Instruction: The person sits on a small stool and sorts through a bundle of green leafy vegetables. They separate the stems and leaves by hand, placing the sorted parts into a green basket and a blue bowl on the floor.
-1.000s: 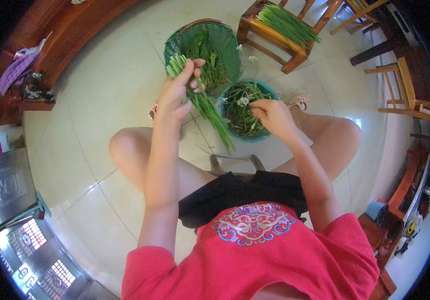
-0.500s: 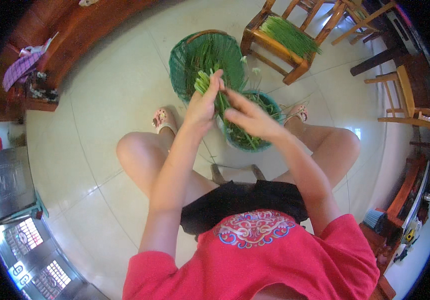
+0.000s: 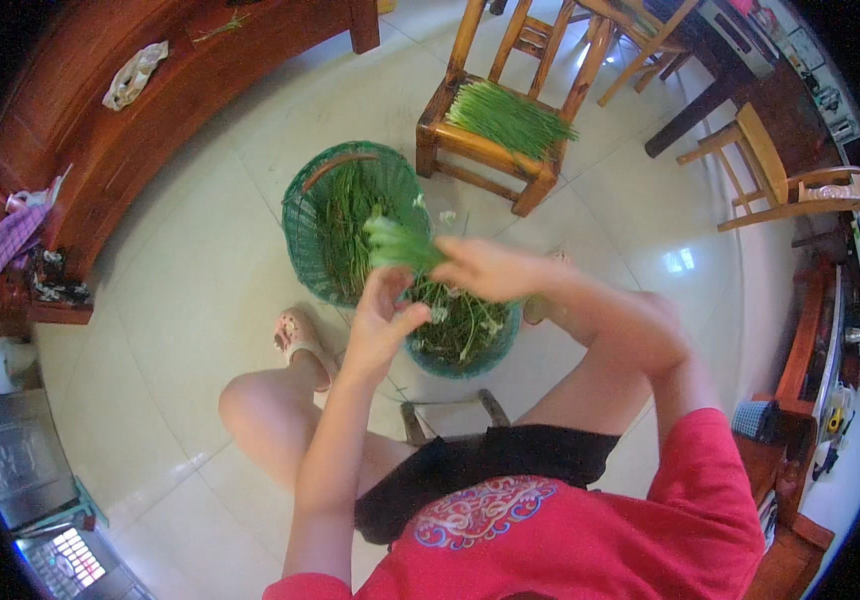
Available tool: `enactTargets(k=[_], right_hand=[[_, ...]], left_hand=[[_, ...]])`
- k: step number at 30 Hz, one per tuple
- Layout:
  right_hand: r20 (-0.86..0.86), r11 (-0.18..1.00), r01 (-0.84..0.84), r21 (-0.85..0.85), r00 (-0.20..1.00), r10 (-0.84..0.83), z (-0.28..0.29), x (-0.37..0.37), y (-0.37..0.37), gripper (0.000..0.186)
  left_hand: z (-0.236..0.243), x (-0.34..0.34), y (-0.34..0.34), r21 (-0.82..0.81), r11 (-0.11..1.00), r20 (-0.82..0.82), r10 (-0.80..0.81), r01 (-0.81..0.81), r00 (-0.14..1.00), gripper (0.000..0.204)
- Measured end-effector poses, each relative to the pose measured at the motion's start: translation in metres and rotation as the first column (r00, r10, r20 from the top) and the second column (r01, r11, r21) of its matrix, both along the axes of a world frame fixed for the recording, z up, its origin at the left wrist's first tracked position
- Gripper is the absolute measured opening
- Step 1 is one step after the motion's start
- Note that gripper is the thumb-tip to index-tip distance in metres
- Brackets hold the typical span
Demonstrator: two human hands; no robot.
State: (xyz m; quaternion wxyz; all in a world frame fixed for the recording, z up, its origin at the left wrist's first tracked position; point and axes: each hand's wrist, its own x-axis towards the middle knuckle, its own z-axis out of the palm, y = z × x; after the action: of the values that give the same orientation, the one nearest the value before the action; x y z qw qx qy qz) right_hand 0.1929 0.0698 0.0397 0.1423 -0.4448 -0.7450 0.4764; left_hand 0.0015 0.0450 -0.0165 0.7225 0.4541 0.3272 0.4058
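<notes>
Over woven baskets (image 3: pixel 300 238), the right hand (image 3: pixel 480 268) clasped garlic chives (image 3: pixel 396 243); the left hand (image 3: pixel 382 328), half-open, seemed empty; a slack grip risked spillage.

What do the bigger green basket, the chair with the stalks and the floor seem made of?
Basket: probably plastic, slightly satin, judging by its even green colour and lattice-like wall.
Chair: likely varnished wood, by its orange-brown tone and shine.
Floor: glossy tile, perhaps ceramic or stone, by the thin joint lines and bright reflections.
</notes>
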Motion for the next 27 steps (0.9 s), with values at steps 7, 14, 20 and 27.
enactTargets(k=[7,14,20,27], right_hand=[[0.527,0.861,0.191,0.471,0.722,-0.449,-0.052,0.188,0.168,0.032],[0.674,0.834,0.322,0.449,0.49,-0.552,-0.138,0.257,0.295,0.028],[0.704,0.848,0.247,0.469,0.475,-0.528,-0.216,0.271,0.334,0.04],[0.723,0.955,0.071,0.289,0.638,-0.266,-0.183,0.274,0.344,0.037]], left_hand=[[-0.022,0.004,0.007,-0.209,0.978,-0.339,-0.051,-0.023,0.939,0.045],[-0.043,-0.013,0.021,-0.283,0.958,-0.585,-0.215,0.051,0.782,0.032],[-0.035,-0.015,0.039,-0.209,0.977,-0.688,-0.178,0.043,0.704,0.033],[-0.042,-0.021,0.031,-0.162,0.985,-0.663,-0.157,0.065,0.732,0.032]])
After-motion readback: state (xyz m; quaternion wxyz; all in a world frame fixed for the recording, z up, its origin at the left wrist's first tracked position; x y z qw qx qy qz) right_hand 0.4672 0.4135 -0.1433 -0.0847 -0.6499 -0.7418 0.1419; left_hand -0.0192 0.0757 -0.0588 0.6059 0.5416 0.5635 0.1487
